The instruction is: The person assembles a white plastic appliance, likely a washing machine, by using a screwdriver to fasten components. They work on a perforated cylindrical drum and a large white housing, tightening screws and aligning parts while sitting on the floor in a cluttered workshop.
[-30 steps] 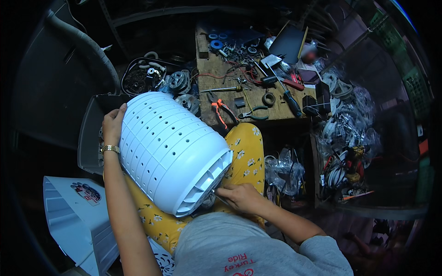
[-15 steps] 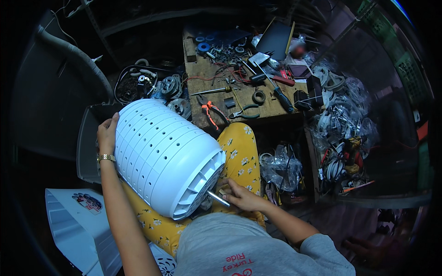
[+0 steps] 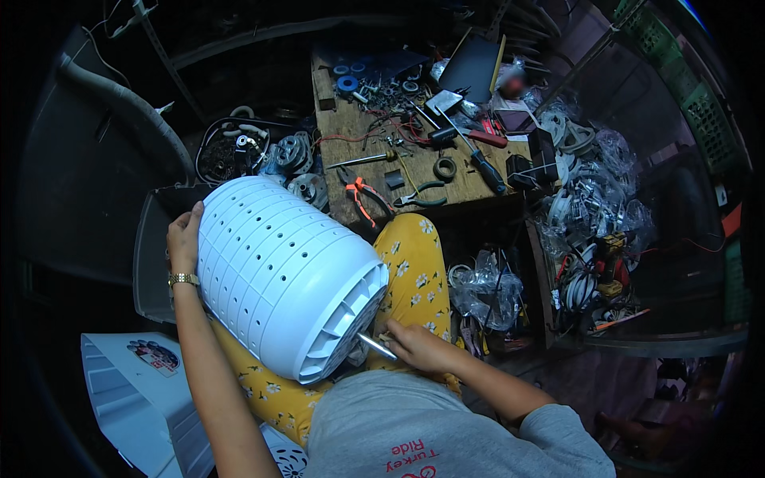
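Note:
A white drum-shaped spin basket [image 3: 279,279], pierced with rows of small holes, lies on its side across my lap. Its ribbed end faces toward my right, and a shiny metal shaft [image 3: 376,346] sticks out of the middle. My left hand [image 3: 185,239], with a gold watch on the wrist, grips the basket's far left edge, fingers over the rim. Beside the shaft is my right hand [image 3: 418,347], its fingers curled together close to the metal. What lies inside those fingers is hidden.
Ahead stands a wooden bench [image 3: 343,135] with orange-handled pliers [image 3: 362,195], green-handled cutters [image 3: 422,195], screwdrivers [image 3: 482,167] and loose small parts. A white plastic housing [image 3: 139,390] sits at lower left. Bagged parts [image 3: 598,175] pile up at right; a grey bin [image 3: 151,255] stands behind the basket.
My right hand's fingers have drawn in closer together beside the shaft. The left hand keeps its place on the basket, which has barely shifted.

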### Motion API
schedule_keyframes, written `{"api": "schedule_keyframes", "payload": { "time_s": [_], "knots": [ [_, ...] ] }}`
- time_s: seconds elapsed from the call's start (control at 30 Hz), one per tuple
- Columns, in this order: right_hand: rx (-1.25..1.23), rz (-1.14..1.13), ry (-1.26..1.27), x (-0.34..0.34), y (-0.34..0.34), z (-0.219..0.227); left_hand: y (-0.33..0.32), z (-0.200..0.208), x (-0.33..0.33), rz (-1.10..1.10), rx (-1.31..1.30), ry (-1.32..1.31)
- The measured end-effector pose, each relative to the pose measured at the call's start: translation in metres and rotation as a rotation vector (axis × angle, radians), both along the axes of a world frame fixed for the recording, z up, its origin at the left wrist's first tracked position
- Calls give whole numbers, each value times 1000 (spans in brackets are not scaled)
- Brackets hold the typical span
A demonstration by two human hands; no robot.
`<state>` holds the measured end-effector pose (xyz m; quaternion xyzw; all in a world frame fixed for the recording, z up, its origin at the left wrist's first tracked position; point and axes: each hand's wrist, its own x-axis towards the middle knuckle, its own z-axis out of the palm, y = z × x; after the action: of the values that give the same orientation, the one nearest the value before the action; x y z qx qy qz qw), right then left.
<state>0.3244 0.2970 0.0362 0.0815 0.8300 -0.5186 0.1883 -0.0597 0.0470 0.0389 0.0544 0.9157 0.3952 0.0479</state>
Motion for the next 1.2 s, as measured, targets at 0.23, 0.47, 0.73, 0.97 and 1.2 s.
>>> {"api": "schedule_keyframes", "payload": {
  "time_s": [0.23, 0.47, 0.73, 0.97, 1.2],
  "knots": [
    [-126, -172, 138, 17, -15, -2, 3, -1, 3, 20, 3, 61],
    [-615, -509, -246, 25, -21, -9, -1, -2, -1, 8, 32, 35],
    [-453, -485, -79, -7, -43, -34, 5, -1, -2, 16, -5, 29],
    [-615, -577, -230, 21, -31, -15, -1, -7, -4, 40, -7, 46],
    [-691, -560, -301, -6, -30, -11, -5, -14, -5, 74, -28, 137]
  ]
}}
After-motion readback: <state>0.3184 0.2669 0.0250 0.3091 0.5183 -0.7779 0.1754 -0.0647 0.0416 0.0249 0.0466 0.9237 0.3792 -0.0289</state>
